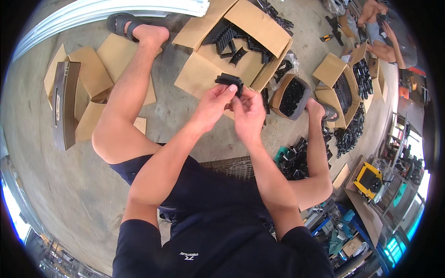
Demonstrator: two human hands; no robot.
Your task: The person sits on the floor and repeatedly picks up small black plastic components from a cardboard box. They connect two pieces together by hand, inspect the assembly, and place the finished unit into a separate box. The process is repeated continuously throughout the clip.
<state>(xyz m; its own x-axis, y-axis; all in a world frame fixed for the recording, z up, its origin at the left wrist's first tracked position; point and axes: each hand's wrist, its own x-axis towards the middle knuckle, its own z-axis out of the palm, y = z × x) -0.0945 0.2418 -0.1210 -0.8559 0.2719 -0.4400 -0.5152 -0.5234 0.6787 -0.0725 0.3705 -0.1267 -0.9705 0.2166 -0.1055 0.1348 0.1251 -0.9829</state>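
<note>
Both of my hands meet in front of me around a black plastic part (230, 79), a short channel-like piece. My left hand (214, 104) pinches it between thumb and fingers from the left. From the right, my right hand (248, 110) has its fingers closed against the part's lower right end; the fingertips are partly hidden there. Just beyond the hands stands an open cardboard box (199, 76) with several similar black parts inside, some stacked in a row and some lying loose. A smaller carton (276, 99) of small black pieces stands right of my hands.
Heaps of black parts (296, 157) lie by my right leg. More open cartons (330, 74) stand farther right, near another person (391, 34) handling something dark. At left are an open carton (99, 69) and a long brown part (67, 104). White lengths (116, 9) lie at the far left.
</note>
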